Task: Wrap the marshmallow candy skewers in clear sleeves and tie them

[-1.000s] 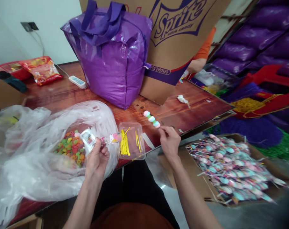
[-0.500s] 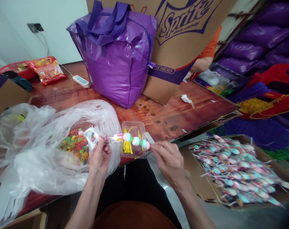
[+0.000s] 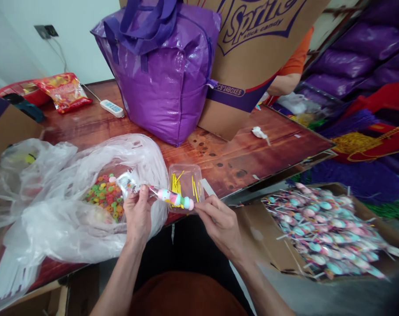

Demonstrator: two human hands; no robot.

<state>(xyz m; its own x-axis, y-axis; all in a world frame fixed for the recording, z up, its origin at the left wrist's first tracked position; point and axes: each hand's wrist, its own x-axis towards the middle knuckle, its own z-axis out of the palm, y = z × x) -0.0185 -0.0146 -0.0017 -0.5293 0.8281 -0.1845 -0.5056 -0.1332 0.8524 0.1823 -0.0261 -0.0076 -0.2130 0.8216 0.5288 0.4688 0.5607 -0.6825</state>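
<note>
My left hand (image 3: 138, 213) pinches a small clear wrapper bag (image 3: 128, 184) at its mouth, just above the table's near edge. My right hand (image 3: 219, 221) holds a candy skewer (image 3: 176, 199) by its stick, and the pastel pink, green and blue pieces sit partly inside that wrapper. Right behind the skewer is a clear plastic tub (image 3: 186, 186) of yellow twist ties. To the left lies an open clear plastic sack (image 3: 97, 228) with colourful ring candies (image 3: 103, 197) in it.
A purple tote bag (image 3: 163, 70) and a tall Sprite cardboard carton (image 3: 252, 52) stand at the back of the wooden table (image 3: 248, 158). A cardboard box (image 3: 318, 228) of wrapped candy skewers sits low on my right. Another person's orange sleeve (image 3: 295, 61) shows behind the carton.
My right hand brought the candy skewer from the right down and left to the wrapper in my left hand, and its candies have slid into the wrapper.
</note>
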